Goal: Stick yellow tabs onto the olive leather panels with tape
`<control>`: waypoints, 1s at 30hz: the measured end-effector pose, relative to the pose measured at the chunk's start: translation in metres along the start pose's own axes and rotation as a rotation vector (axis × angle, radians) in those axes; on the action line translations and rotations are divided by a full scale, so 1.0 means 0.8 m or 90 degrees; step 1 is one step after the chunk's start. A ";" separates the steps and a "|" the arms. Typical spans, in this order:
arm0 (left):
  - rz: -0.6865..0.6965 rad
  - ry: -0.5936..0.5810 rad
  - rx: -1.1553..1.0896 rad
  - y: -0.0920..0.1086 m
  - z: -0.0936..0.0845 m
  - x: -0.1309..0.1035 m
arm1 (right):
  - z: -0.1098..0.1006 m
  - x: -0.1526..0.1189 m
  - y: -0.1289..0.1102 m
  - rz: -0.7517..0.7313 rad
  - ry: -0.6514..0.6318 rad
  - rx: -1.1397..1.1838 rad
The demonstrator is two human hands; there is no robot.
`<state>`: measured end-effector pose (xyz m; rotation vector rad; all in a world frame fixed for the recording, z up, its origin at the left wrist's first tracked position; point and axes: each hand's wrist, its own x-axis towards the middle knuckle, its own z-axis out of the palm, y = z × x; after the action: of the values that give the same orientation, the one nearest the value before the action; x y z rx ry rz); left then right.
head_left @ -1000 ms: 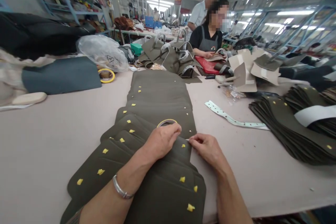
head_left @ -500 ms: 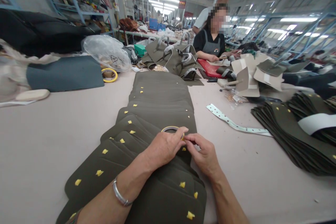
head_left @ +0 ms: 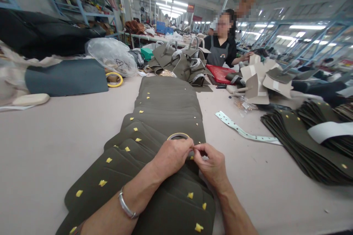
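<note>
Dark olive panels [head_left: 165, 97] lie overlapped down the middle of the table, with small yellow tape bits [head_left: 103, 183] stuck along both sides. My left hand [head_left: 173, 154] is closed around a roll of yellow tape [head_left: 178, 134], whose upper rim shows above the fingers. Fingertip to fingertip with it, my right hand [head_left: 211, 161] pinches at the roll's right side. What lies between the right fingertips is too small to make out. Both hands are over the panels.
Yellow tape rolls [head_left: 114, 79] lie at the back left beside a plastic bag [head_left: 111, 55]. A dotted pale strip [head_left: 242, 130] and stacked dark strips [head_left: 309, 143] are on the right. Across the table, a person in an apron [head_left: 220, 49] is near piled bag pieces [head_left: 176, 58].
My left fingers have curled down more over the tape roll, and my right fingertips have drawn closer together. The person across has turned and reaches toward the pale pieces on the right.
</note>
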<state>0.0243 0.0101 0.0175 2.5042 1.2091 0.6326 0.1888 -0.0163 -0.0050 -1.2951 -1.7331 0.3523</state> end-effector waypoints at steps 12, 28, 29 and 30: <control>-0.003 0.061 0.062 0.007 0.000 0.002 | -0.019 0.019 0.041 0.451 0.054 0.308; -0.069 -0.078 0.142 -0.004 0.005 0.009 | -0.013 0.027 0.043 0.226 -0.112 -0.093; -0.070 -0.079 0.141 -0.004 0.005 0.009 | -0.012 0.028 0.042 0.217 -0.115 -0.110; -0.072 -0.080 0.140 -0.004 0.005 0.009 | -0.010 0.029 0.042 0.213 -0.120 -0.122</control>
<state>0.0280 0.0176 0.0147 2.5822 1.4286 0.3246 0.2148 0.0153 -0.0121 -1.7472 -1.7350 0.5222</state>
